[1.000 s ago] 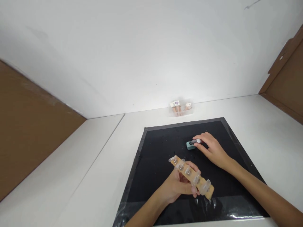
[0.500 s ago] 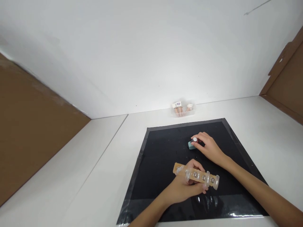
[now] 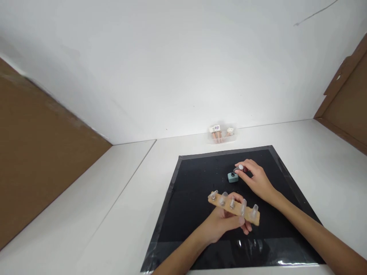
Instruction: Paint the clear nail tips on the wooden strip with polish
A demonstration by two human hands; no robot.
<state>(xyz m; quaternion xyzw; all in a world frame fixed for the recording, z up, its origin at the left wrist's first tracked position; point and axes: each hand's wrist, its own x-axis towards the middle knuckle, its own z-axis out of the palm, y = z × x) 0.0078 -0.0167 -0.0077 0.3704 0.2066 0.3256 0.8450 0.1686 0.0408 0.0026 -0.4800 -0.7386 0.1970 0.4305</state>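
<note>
Our left hand grips a flat tan bar with five clear curved tips; right hand pinches a grey cylindrical cap by a squat teal bottle.

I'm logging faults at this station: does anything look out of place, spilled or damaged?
One oddity: a thin grey line, perhaps a scuff or crack, mars the pale white wall at upper right. No spill shows on the black rectangular mat around the small teal square bottle.
</note>
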